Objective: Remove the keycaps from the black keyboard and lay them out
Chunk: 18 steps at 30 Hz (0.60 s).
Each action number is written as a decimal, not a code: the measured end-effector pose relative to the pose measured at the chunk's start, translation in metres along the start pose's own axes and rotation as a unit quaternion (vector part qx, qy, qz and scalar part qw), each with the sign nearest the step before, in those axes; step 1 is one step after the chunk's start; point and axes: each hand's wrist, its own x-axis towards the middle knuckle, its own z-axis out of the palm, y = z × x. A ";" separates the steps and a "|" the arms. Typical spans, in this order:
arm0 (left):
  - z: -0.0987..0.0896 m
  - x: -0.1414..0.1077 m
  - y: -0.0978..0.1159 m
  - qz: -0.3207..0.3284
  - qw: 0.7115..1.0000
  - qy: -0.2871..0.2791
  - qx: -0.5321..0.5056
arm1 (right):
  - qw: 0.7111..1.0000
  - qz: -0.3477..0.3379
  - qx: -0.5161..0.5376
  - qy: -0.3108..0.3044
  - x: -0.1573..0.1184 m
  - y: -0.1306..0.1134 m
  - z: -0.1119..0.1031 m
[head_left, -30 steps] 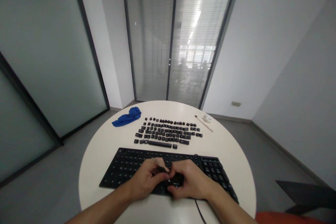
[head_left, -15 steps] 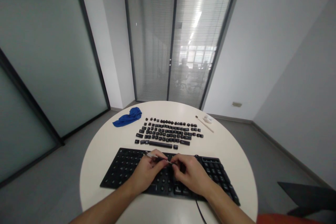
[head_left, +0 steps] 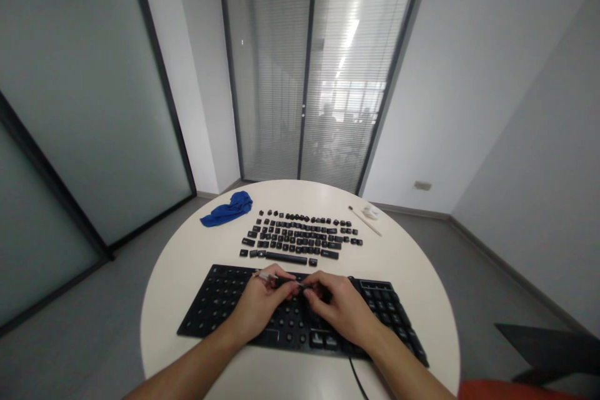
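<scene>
A black keyboard (head_left: 220, 300) lies across the near part of the table, many of its keycaps off and small switch posts showing. Both hands meet over its upper middle. My left hand (head_left: 262, 300) is closed around a thin, pale stick-like tool (head_left: 266, 275), whose other end points toward the right fingertips. My right hand (head_left: 340, 303) is closed in a pinch beside the left fingertips. What sits in that pinch is small and mostly hidden; I cannot make out its kind. Loose black keycaps (head_left: 300, 234) lie in rows beyond the keyboard, with a long spacebar (head_left: 285, 257) nearest.
On the round white table (head_left: 187, 250), a blue cloth (head_left: 228, 209) lies at the far left. A toothbrush-like stick (head_left: 364, 220) and a small white crumpled item (head_left: 370, 211) are at the far right. The keyboard's cable (head_left: 357, 376) runs off the near edge.
The hands stay together over the keyboard with small finger movements. The pale tool in my left hand has shifted slightly left.
</scene>
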 end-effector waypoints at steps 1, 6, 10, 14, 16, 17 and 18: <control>0.000 0.001 0.000 0.005 1.000 0.006 0.005 | 1.000 -0.007 0.001 0.001 0.000 0.000 0.000; 0.000 0.001 0.003 0.020 0.999 0.015 0.034 | 1.000 -0.027 0.001 -0.009 0.000 0.000 -0.001; 0.000 0.002 0.006 0.001 0.999 0.007 0.035 | 1.000 -0.001 0.027 -0.008 0.001 0.000 0.000; -0.001 0.002 0.006 -0.029 0.999 -0.014 0.011 | 0.998 0.023 0.057 -0.010 0.003 0.004 0.001; -0.001 0.001 0.005 -0.031 0.999 -0.024 0.002 | 0.998 0.031 0.059 0.000 0.004 0.006 0.002; -0.001 0.001 0.005 -0.029 0.999 -0.028 -0.002 | 0.998 0.030 0.061 0.005 0.004 0.007 0.002; 0.000 0.001 0.005 -0.027 0.999 -0.029 -0.009 | 0.998 0.026 0.064 0.008 0.004 0.007 0.002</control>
